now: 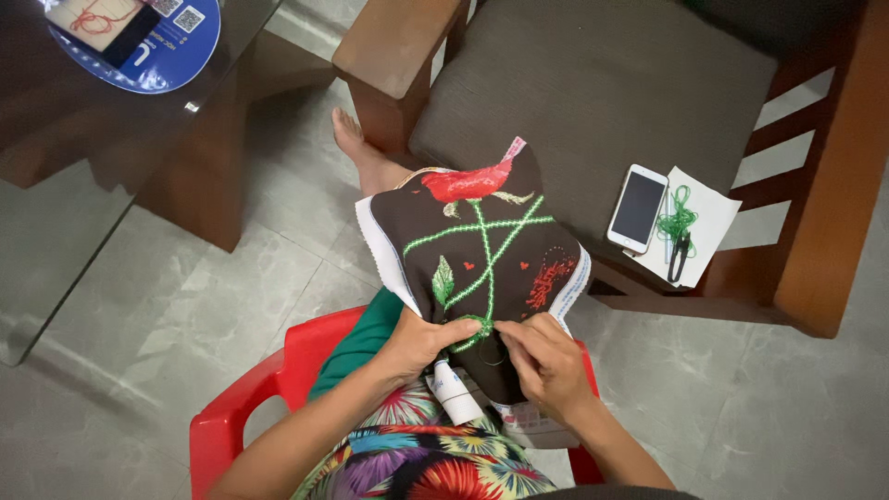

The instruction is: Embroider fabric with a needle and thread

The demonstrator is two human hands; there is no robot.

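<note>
Brown embroidery cloth [482, 250], both hands pinching

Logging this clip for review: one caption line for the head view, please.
Seated on a red plastic chair, left hand grips dark embroidery cloth while right hand pinches at green stitching.

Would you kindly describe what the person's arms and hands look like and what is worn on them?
Both forearms are bare, with no sleeves showing. The left hand and right hand wear no gloves; no rings, watch or bracelets can be made out.
</note>
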